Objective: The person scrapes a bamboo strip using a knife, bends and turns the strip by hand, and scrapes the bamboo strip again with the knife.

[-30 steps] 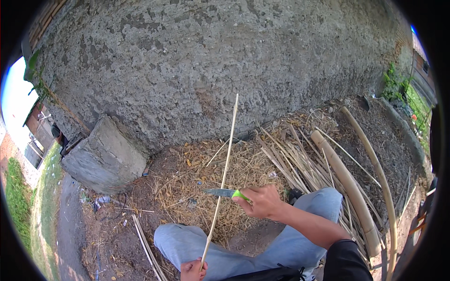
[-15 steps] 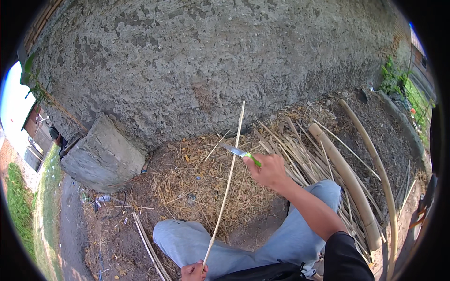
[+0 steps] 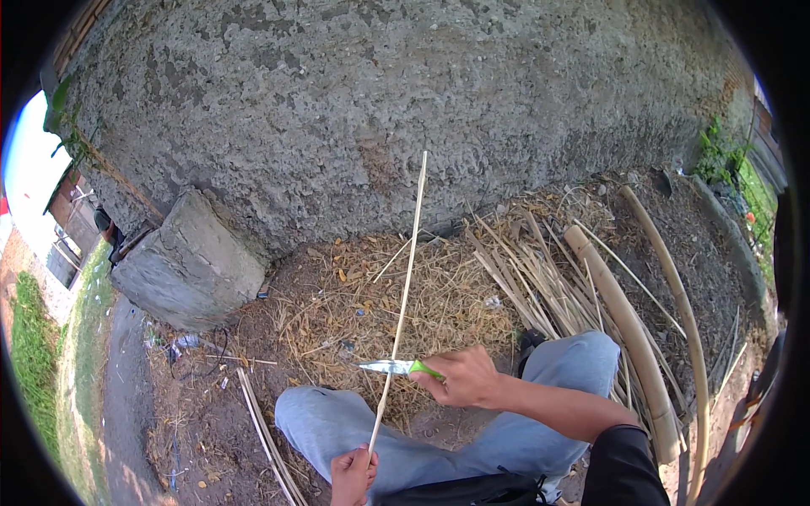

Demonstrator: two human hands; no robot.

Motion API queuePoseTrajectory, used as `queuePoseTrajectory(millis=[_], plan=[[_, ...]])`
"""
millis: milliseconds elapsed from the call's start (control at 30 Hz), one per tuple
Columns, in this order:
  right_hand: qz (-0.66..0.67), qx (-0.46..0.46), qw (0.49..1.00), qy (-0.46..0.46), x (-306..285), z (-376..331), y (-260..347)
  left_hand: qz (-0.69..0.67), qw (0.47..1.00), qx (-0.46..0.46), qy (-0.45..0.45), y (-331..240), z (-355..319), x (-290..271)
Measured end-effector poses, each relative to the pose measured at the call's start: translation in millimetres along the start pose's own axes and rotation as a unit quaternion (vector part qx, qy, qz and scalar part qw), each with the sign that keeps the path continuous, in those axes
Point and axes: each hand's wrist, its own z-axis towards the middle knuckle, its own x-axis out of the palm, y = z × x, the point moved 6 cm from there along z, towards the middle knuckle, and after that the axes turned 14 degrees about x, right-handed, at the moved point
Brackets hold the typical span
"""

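Presently, the pale strip (image 3: 408, 278) is clamped at its near end by the left hand (image 3: 353, 475), its long axis pointed away and slightly rightward from that grip; partway along, it is crossed by the knife (image 3: 403, 367) (clasped in the right hand (image 3: 468, 377)).

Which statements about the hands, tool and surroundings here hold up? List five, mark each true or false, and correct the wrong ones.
1. The left hand grips the lower end of a long, thin, pale bamboo strip. True.
2. The right hand holds a knife with a silver blade and bright green handle. True.
3. In this view, the knife points straight up along the strip. False: it crosses the strip, tip toward the picture's left.
4. A rough grey concrete block stands against the wall, on the left. True.
5. The thick tan bamboo pole lies at the person's left. False: that pole lies at the right.
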Motion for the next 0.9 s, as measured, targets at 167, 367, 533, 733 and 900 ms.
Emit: queuePoseTrajectory(millis=[167, 367, 533, 733, 900], plan=[[0.005, 0.07, 0.997, -0.021, -12.2, 24.6, -17.3, -0.059, 0.996, -0.043, 0.051, 18.8, 10.5, -0.8], [-0.014, -0.05, 0.998, 0.03, -0.4, -3.5, 4.3, 0.02, 0.998, -0.001, 0.062, 12.1, 18.0, 8.3], [-0.023, 0.058, 0.997, -0.048, -14.1, 20.0, -21.7, -0.134, 0.985, -0.086, 0.067, 35.2, 12.7, -7.3], [-0.024, 0.049, 0.993, -0.102, -31.8, 39.4, -25.0, 0.006, 1.0, 0.013, 0.001, 8.5, -5.7, -7.7], [-0.028, -0.016, 0.997, -0.065, -15.5, 19.2, -4.7, 0.092, 0.996, 0.022, -0.001, -5.1, -4.6, -3.2]])
